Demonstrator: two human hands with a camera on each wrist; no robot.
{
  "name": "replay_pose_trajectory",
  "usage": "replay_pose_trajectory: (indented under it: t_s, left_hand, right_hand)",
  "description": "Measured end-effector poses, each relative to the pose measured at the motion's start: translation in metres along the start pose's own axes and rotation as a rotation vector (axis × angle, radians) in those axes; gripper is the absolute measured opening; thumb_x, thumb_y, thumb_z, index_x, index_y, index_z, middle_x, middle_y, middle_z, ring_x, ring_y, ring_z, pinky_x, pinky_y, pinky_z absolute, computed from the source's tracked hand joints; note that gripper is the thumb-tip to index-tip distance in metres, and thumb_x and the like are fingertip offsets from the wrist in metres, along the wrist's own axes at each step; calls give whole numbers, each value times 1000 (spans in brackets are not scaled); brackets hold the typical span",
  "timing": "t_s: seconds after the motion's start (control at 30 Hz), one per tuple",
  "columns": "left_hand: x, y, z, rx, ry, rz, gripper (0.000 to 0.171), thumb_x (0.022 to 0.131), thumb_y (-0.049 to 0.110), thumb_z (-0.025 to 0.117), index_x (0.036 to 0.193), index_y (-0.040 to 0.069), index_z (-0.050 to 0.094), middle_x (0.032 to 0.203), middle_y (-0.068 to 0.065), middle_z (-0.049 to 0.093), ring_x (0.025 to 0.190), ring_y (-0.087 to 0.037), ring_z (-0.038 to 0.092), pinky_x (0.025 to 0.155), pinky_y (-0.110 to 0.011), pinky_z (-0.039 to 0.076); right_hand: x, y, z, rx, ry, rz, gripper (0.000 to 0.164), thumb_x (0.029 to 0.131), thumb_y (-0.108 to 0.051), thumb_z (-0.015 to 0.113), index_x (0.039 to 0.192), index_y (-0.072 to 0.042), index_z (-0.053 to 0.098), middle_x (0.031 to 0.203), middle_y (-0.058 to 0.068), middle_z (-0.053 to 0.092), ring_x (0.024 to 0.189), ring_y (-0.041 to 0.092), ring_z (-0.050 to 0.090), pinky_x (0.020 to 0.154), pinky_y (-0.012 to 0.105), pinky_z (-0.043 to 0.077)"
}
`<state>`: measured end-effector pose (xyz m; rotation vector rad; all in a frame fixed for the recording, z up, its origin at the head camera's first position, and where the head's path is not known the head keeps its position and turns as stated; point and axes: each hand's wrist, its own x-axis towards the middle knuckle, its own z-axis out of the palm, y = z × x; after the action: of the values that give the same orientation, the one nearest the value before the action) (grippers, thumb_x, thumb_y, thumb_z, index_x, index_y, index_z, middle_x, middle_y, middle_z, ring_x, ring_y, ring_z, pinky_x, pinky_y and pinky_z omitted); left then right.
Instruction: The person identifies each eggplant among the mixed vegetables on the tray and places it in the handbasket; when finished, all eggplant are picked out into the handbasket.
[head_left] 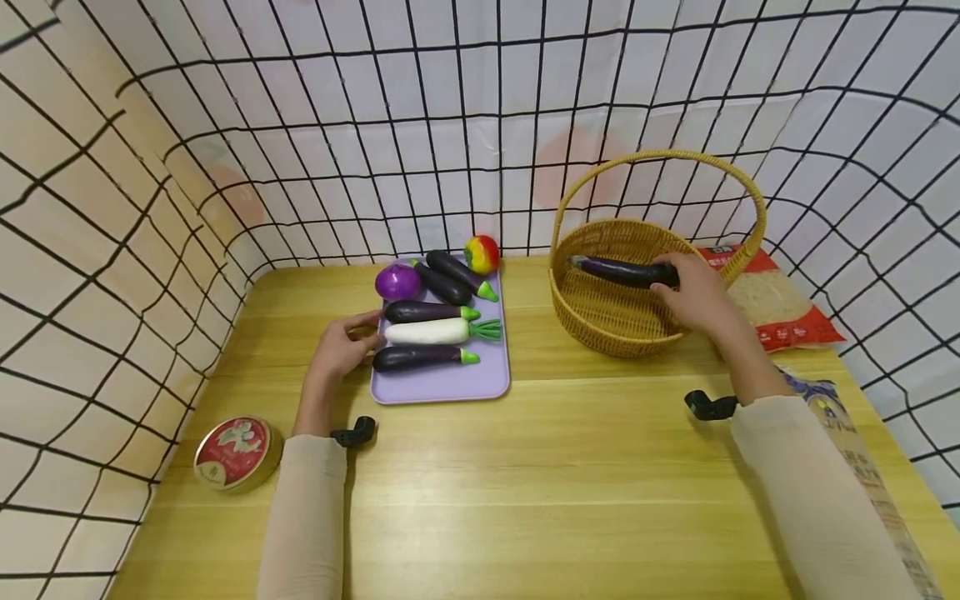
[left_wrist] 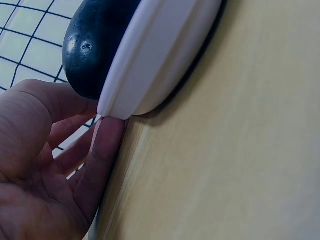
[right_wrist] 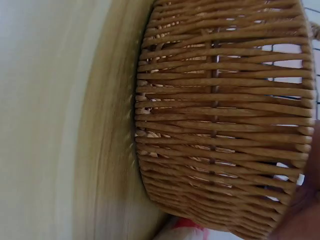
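Note:
In the head view, my right hand (head_left: 699, 293) grips the right end of a dark purple eggplant (head_left: 621, 272) inside or just over the wicker basket (head_left: 611, 340). The right wrist view shows mostly the woven basket wall (right_wrist: 225, 110); the eggplant is hidden there. My left hand (head_left: 341, 346) touches the left edge of a lilac tray (head_left: 442, 388), its fingers loosely bent. A thumb (left_wrist: 106, 142) meets the tray rim in the left wrist view. On the tray lie several eggplants (head_left: 420, 358), a white radish (head_left: 427, 332), a purple onion (head_left: 397, 283) and a round red-and-yellow item (head_left: 482, 254).
A round red tin (head_left: 236, 450) stands at the left beside the forearm. A red-and-clear bag (head_left: 776, 296) lies right of the basket, and another printed bag (head_left: 847, 433) is partly under the right sleeve. Black wire grid panels (head_left: 498, 125) border the wooden table (head_left: 540, 492).

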<state>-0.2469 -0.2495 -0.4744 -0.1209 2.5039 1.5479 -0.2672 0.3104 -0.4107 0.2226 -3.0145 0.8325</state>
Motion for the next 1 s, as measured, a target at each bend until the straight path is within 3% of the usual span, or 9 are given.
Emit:
replay_pose_trajectory:
  t_s: [0.17, 0.5, 0.67, 1.0]
  left_hand:
    - [-2, -4, -2, 10, 12, 1, 55, 98, 16, 69, 151, 22, 55, 151, -11, 54, 123, -32, 63, 79, -25, 62]
    - [3, -1, 3, 9, 18, 8, 56, 96, 16, 71, 150, 21, 56, 149, -10, 56, 119, -30, 65, 78, -25, 62]
    - [3, 0, 5, 11, 22, 12, 54, 97, 15, 71, 149, 21, 57, 149, -10, 56, 118, -30, 65, 79, -25, 62]
    - [3, -2, 4, 6, 22, 16, 53, 96, 16, 71, 148, 21, 59, 150, -9, 56, 120, -31, 64, 78, -23, 61]
  right_hand:
    - [20, 3, 5, -42, -44, 10, 45, 102, -13, 57, 142, 6, 48, 143, 37, 44, 137, 55, 36, 114, 70, 30]
    - [32, 10, 12, -106, -52, 70, 46, 100, -11, 57, 142, 4, 45, 143, 38, 41, 133, 56, 38, 109, 71, 36]
    - [35, 10, 15, -157, -79, 87, 48, 100, -10, 57, 144, 5, 44, 143, 37, 43, 131, 56, 41, 106, 70, 40]
    - [32, 5, 13, -135, -62, 78, 61, 100, -15, 57, 153, 6, 35, 156, 38, 29, 141, 57, 30, 113, 73, 31]
